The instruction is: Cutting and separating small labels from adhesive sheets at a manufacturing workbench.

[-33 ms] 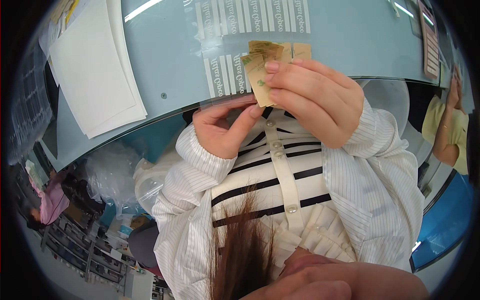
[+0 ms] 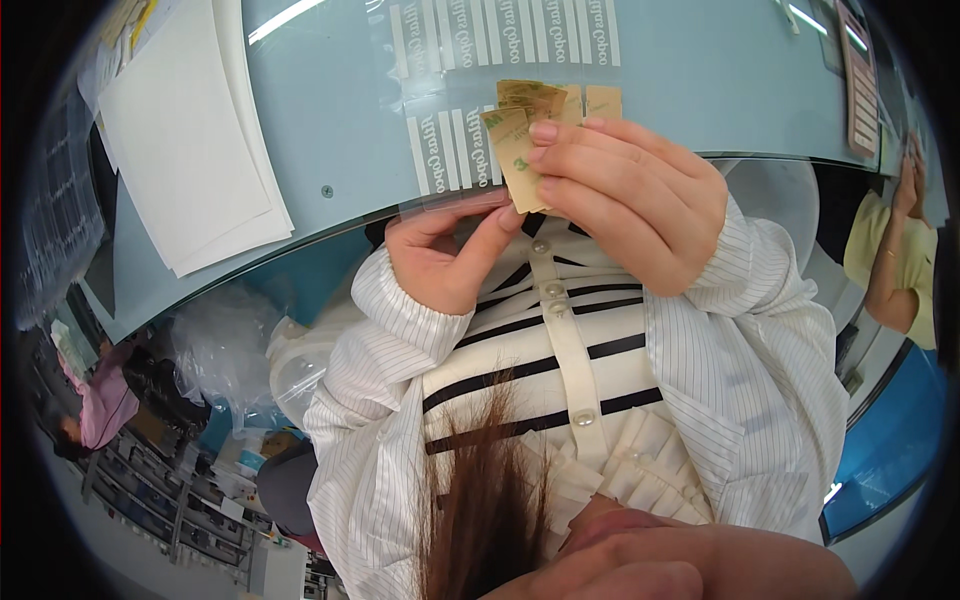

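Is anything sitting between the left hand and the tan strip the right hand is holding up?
Nothing visible does. The right hand pinches the tan strip over the table edge, and the left hand sits just below it, its fingertips at the strip's lower end. Whether they touch it cannot be told.

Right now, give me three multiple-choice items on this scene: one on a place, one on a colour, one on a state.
1. The white paper stack lies: A to the person's left on the table; B to their right; C on their lap.
2. The strips are: A blue; B tan; C red.
3. The right hand is: A flat and open; B empty; C pinching the strips.

A, the stack sits at the left; B, the strips look tan; C, the fingers close on them.
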The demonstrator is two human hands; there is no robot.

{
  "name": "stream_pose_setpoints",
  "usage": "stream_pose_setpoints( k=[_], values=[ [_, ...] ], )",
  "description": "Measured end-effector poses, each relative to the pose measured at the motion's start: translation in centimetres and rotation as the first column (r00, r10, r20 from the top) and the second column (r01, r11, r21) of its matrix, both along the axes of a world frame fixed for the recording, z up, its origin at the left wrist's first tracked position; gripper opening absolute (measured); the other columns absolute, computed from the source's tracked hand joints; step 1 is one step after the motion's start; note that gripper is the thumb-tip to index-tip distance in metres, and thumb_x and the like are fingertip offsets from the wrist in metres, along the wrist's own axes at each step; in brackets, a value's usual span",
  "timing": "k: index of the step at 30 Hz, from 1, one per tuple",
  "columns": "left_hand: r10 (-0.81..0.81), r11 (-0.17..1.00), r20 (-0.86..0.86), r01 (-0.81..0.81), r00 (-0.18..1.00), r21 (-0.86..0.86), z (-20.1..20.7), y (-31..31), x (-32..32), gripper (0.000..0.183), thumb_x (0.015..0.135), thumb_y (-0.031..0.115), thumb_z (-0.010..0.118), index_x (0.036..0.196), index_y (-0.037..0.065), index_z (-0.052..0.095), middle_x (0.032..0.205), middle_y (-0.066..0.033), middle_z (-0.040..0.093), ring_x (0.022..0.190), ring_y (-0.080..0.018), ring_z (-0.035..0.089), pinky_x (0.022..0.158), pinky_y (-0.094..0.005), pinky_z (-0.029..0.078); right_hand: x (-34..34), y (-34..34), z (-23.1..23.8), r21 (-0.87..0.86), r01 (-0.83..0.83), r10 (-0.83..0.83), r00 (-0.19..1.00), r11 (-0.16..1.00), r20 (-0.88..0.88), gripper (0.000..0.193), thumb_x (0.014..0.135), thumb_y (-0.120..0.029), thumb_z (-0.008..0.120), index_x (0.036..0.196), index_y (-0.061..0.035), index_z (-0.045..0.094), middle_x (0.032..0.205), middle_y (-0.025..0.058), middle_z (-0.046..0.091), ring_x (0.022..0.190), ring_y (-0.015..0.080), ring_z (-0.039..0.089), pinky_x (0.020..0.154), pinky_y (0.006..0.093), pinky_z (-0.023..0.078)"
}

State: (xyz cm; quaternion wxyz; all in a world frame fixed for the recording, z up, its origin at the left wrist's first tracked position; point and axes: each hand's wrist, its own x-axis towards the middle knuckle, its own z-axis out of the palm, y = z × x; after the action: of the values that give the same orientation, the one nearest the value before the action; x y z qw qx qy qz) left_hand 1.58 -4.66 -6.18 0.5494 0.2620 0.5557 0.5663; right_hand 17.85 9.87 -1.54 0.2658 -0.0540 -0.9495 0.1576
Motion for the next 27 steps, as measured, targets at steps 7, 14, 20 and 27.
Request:
stream_pose_setpoints(
  k=[7,14,20,27],
  values=[
    [0.0,1.0,-0.025,-0.001,1.0,-0.03,-0.2,0.2,0.0,0.015,0.088,-0.002,0.068,0.102,-0.003,0.072,0.098,-0.0087,0.072,0.087,-0.0136,0.066,0.081,-0.0277,0.053,-0.4,0.0,-1.2,0.117,-0.017,0.025,0.997,0.993,-0.072,0.022,0.075,-0.012,0.065,0.091,0.0029,0.066,0.101,0.0159,0.068,0.099,0.0288,0.069,0.082,0.0371,0.057],
    [0.051,0.998,-0.088,-0.054,0.995,-0.035,-0.9,0.2,0.0,0.015,0.086,-0.002,0.068,0.1,-0.002,0.072,0.095,-0.0084,0.073,0.088,-0.0141,0.068,0.081,-0.028,0.053,-0.4,-0.3,-0.3,0.138,-0.068,0.063,0.997,0.988,0.04,0.027,0.075,-0.007,0.066,0.098,0.0067,0.066,0.11,0.019,0.068,0.107,0.0318,0.067,0.086,0.0378,0.055],
    [0.025,0.999,-0.057,-0.027,0.998,-0.033,-0.3,0.3,-0.1,0.013,0.085,-0.001,0.07,0.098,-0.002,0.073,0.091,-0.0076,0.073,0.083,-0.0121,0.066,0.078,-0.027,0.053,-1.0,-0.2,0.3,0.073,-0.028,0.026,0.999,0.997,0.027,0.022,0.076,0.0,0.065,0.097,0.0069,0.065,0.104,0.0183,0.069,0.103,0.0319,0.068,0.084,0.0364,0.055],
    [0.042,0.998,-0.087,-0.046,0.995,-0.051,-0.1,0.4,0.3,0.014,0.085,0.001,0.072,0.099,-0.002,0.073,0.088,-0.0064,0.072,0.079,-0.0115,0.064,0.075,-0.0256,0.051,-2.2,1.6,0.6,-0.868,0.097,-0.542,0.813,0.486,-0.213,0.018,0.089,-0.004,0.069,0.105,0.0022,0.063,0.094,0.0107,0.07,0.082,0.0123,0.066,0.077,0.0244,0.052]
  ],
)
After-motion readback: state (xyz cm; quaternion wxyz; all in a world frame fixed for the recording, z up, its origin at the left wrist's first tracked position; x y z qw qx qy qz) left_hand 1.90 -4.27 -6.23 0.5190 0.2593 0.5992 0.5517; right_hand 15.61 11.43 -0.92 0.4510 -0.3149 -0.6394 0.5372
